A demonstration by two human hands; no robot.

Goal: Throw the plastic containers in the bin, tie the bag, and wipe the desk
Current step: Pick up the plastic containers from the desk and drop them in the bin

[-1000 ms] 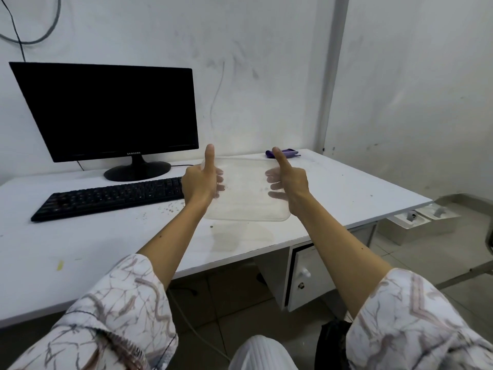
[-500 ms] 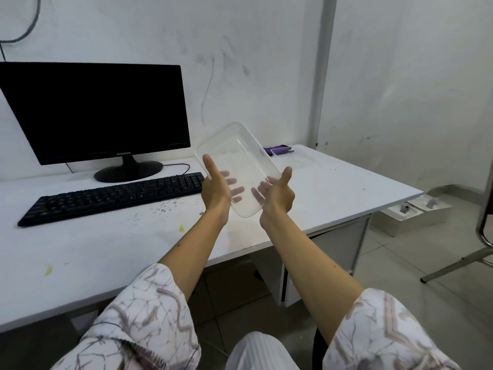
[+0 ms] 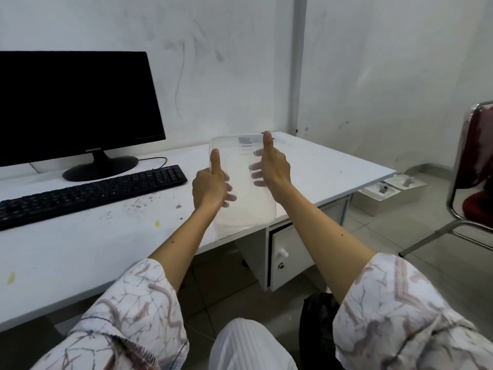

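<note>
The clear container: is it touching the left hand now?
Touching. In the head view, the left hand grips the clear container: the thumb lies on its near face and the fingers show through behind.

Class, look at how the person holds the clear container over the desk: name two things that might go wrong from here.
1. The clear container is held only at its side edges by the left hand and right hand; it might slip and drop onto the desk.
2. The black bag sits low by the person's knee, mostly out of view, so a throw may miss.
</note>
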